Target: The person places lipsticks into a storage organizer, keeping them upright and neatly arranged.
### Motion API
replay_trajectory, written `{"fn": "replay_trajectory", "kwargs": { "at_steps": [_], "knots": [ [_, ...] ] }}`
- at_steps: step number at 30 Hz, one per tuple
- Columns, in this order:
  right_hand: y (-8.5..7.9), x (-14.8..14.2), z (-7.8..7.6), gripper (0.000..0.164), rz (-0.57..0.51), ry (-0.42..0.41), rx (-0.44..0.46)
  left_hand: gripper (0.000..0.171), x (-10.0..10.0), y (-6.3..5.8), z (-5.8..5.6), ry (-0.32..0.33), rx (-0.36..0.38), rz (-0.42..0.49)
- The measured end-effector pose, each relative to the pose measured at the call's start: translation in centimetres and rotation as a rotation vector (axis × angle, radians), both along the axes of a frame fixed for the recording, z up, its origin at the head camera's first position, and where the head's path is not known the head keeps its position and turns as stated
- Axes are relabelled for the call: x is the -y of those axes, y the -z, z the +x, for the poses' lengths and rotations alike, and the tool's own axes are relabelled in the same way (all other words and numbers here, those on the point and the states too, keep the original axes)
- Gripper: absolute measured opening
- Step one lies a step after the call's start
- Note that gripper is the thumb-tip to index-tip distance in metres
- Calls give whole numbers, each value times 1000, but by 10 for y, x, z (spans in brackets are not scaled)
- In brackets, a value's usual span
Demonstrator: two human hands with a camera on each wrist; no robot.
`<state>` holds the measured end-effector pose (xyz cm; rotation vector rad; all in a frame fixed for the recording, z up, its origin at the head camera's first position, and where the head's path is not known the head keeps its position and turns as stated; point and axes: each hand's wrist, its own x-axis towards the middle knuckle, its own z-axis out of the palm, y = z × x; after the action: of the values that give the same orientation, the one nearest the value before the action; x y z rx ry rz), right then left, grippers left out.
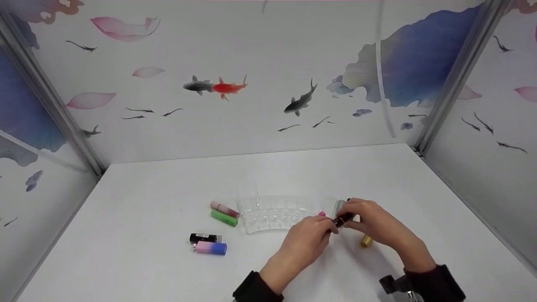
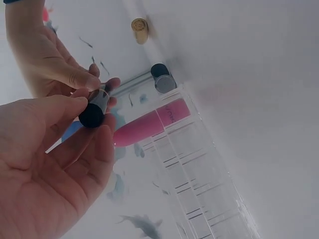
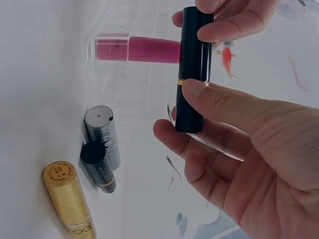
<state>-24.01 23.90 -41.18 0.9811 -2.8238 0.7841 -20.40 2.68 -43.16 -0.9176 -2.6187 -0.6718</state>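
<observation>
Both hands hold a black lipstick tube (image 3: 193, 59) with a thin gold band, in front of the right end of a clear plastic lipstick holder (image 1: 272, 220). My right hand (image 1: 373, 220) grips the end near the gold band between thumb and fingers. Its other end is pinched by the fingertips of my left hand (image 1: 304, 237). A bright pink lipstick tube (image 3: 149, 50) lies in the holder's end compartment, right behind the black tube. Close to the right hand are a silver-grey tube (image 3: 102, 127), a small black tube (image 3: 98, 167) and a gold tube (image 3: 70, 194).
Left of the holder lie a pinkish tube (image 1: 224, 208) and a green tube (image 1: 224, 218), side by side. Nearer the front are a black tube with a clear end (image 1: 204, 238) and a pink-to-blue tube (image 1: 212, 248). Printed panels wall the white table (image 1: 138, 218).
</observation>
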Motion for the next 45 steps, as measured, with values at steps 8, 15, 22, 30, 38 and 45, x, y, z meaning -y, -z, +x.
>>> {"fn": "replay_trajectory", "kwargs": {
  "at_steps": [8, 15, 22, 30, 38, 45],
  "knots": [
    [-4, -2, 1, 23, -169, 8, 14, 15, 8, -5, -4, -27, -43, 79],
    [-8, 9, 4, 25, -360, 81, -89, 11, 11, -4, -10, -60, -147, 196],
    [-7, 28, 5, 31, -475, 211, -192, 21, 12, -4, -12, -58, -127, 258],
    [-1, 42, 3, 32, -493, 315, -331, 55, 13, -2, -13, -5, -57, 256],
    [6, 42, 0, 31, -465, 318, -408, 72, 15, 4, -14, 42, -52, 145],
    [12, 43, -3, 31, -384, 330, -422, 86, 16, 4, -12, 36, 28, 67]
  ]
}}
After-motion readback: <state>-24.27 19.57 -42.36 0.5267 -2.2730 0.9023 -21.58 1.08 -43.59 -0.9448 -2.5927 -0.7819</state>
